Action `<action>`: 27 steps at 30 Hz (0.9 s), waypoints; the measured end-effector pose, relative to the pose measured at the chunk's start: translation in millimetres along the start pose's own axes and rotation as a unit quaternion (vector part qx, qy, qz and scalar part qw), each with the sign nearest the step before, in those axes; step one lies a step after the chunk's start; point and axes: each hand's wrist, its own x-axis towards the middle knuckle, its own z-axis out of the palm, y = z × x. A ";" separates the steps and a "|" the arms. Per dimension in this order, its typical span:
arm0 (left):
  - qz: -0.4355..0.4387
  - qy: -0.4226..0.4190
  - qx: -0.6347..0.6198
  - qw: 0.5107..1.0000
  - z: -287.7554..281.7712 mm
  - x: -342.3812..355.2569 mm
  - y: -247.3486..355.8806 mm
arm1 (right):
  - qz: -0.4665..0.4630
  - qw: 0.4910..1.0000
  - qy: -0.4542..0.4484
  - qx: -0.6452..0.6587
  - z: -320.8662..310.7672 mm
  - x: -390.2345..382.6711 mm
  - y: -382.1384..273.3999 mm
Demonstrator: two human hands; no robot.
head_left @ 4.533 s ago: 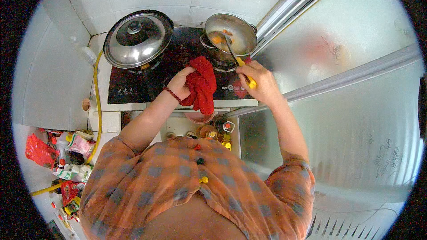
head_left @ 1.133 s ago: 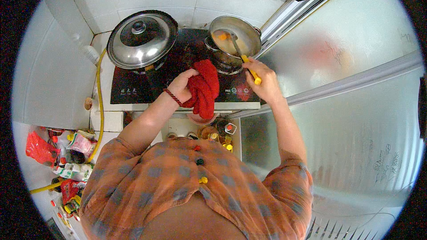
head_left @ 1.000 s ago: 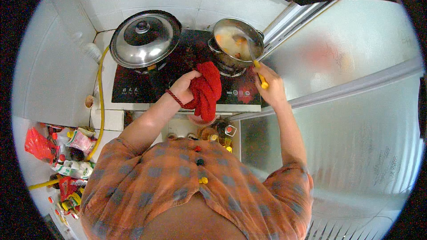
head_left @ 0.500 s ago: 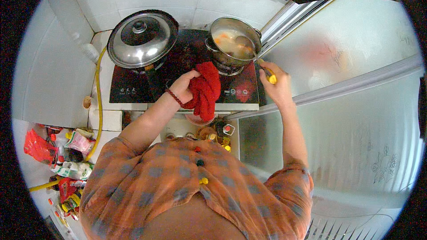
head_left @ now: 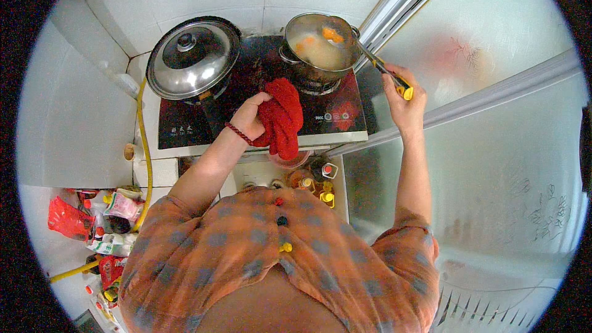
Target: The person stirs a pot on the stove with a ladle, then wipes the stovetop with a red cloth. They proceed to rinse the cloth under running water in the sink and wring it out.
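My right hand (head_left: 408, 95) is closed round the yellow-and-black handle of a ladle (head_left: 370, 55). Its metal shaft slants over the pot's right rim, and orange chunks (head_left: 333, 34) show at its far end. Below them, the metal pot (head_left: 295, 57) holds cloudy broth (head_left: 324, 54) with more orange pieces in it, and stands on the right burner. My left hand (head_left: 250, 117) grips a bunched red cloth (head_left: 282, 117) in front of the cooktop, apart from the pot.
A lidded wok (head_left: 203, 65) covers the left burner of the black cooktop (head_left: 256, 61), its dark handle (head_left: 211, 114) pointing toward me. A yellow hose (head_left: 143, 148) runs down the left side. Bottles (head_left: 327, 198) stand below the counter; frosted glass panels (head_left: 481, 148) close off the right.
My right hand has moved right and slightly away from me, drawing the ladle's handle outward. Orange chunks have risen toward the pot's far side. The left hand still holds the cloth.
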 end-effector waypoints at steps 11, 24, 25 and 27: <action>-0.026 -0.007 -0.016 1.000 -2.0 3.9 -0.3 | -0.007 1.000 0.005 -0.009 1.8 -1.7 5.0; 0.006 0.010 -0.004 1.000 -8.3 1.1 -1.5 | 0.030 0.995 0.060 0.078 52.0 7.5 71.8; 0.019 0.012 0.007 1.000 -2.3 -4.0 0.1 | 0.033 0.996 0.037 0.081 47.0 9.0 64.0; 0.030 0.016 0.012 0.999 -2.4 -5.8 2.5 | 0.019 0.996 0.027 0.086 41.6 4.9 62.8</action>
